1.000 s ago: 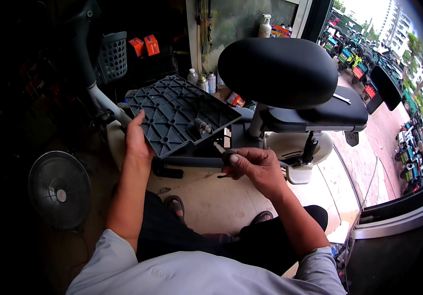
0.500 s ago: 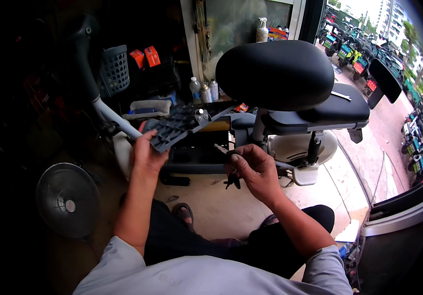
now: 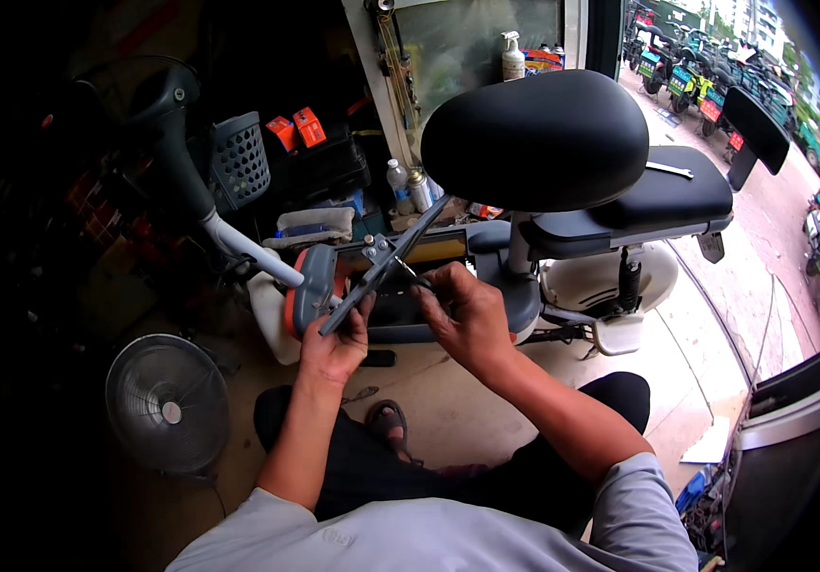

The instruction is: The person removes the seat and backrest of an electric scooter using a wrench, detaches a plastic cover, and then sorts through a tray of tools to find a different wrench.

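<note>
A dark grey plastic panel (image 3: 393, 255), seen almost edge-on, slants over the scooter's floor. My left hand (image 3: 336, 345) grips its lower end, fingers curled behind it. Small metal lock parts (image 3: 373, 250) stick out of its left face. In my right hand (image 3: 465, 313) the thumb and fingers pinch a key (image 3: 407, 270), whose blade points at the panel's right face by the lock. Whether the tip is inside the lock I cannot tell. Beneath the panel lies the open floor compartment of the electric scooter (image 3: 515, 296); my hands partly hide it.
A black seat (image 3: 536, 141) rises beyond my right hand, with a wrench (image 3: 669, 170) on the rear seat. The steering column (image 3: 248, 250) and basket (image 3: 240, 162) stand at left. A fan (image 3: 168, 404) sits on the floor. Bottles (image 3: 398, 181) and a spray can (image 3: 419, 191) stand behind.
The panel has turned from showing its ribbed underside to nearly edge-on. My right hand has moved up and left, bringing the key to the panel. The view has shifted slightly.
</note>
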`<state>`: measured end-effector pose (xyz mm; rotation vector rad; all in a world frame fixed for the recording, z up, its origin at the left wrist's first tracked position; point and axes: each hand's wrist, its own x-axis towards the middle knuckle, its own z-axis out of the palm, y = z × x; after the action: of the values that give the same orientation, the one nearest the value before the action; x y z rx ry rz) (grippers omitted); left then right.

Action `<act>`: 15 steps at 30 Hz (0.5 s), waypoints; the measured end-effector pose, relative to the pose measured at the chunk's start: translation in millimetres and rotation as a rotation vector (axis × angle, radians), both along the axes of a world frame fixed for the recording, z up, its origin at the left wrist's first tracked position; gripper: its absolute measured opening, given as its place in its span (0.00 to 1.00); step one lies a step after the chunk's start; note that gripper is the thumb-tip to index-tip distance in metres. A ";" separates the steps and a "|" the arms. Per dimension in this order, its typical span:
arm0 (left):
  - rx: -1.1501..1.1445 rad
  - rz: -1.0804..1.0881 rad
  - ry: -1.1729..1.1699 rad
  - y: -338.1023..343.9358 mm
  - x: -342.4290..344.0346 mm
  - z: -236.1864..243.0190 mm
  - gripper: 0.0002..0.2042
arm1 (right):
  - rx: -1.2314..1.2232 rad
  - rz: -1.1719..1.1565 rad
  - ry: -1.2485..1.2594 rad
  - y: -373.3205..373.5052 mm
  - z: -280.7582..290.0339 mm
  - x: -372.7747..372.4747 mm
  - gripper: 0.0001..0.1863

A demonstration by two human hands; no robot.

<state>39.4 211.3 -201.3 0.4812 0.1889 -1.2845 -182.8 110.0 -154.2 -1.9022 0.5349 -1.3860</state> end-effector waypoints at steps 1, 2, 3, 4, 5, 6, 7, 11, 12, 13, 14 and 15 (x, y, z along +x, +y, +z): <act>-0.011 0.004 0.009 0.8 0.3 -1.2 0.25 | -0.027 -0.004 -0.004 -0.4 -3.0 3.6 0.08; -0.025 0.005 0.019 0.1 -0.8 -0.1 0.25 | -0.057 -0.010 -0.008 -1.1 -4.3 5.8 0.08; -0.027 0.015 0.021 -0.7 -1.6 -0.5 0.25 | -0.062 -0.011 0.002 -1.3 -4.4 6.5 0.08; -0.029 0.024 0.023 -1.6 -2.3 -0.9 0.25 | -0.068 -0.013 0.013 -1.6 -4.4 6.9 0.08; -0.031 0.034 0.023 -1.8 -2.4 -0.9 0.25 | -0.073 -0.015 0.023 -1.3 -4.5 7.3 0.08; -0.033 0.020 0.041 -2.1 -2.1 -0.4 0.26 | -0.088 -0.027 0.024 -1.1 -4.0 7.2 0.08; -0.035 0.006 0.058 -2.7 -1.9 0.2 0.26 | -0.103 -0.040 0.025 -0.8 -3.0 6.5 0.09; -0.044 0.007 0.065 -3.6 -2.3 -1.4 0.27 | -0.174 -0.087 0.039 1.0 1.7 2.4 0.10; -0.037 0.018 0.047 -3.9 -4.4 -0.4 0.24 | -0.171 -0.081 0.039 2.0 1.3 1.0 0.10; -0.031 0.030 0.028 -3.5 -6.3 1.7 0.21 | -0.168 -0.074 0.039 3.5 0.5 -0.1 0.10; -0.026 0.044 0.009 -3.1 -8.2 3.9 0.19 | -0.166 -0.065 0.038 4.6 0.1 -0.6 0.10; -0.040 0.042 0.004 -3.2 -6.9 0.7 0.21 | -0.167 -0.061 0.035 5.4 -0.3 -0.1 0.10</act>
<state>32.5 208.1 -200.6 0.4381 0.1759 -1.2460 -182.9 115.3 -154.5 -2.0614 0.5115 -1.4789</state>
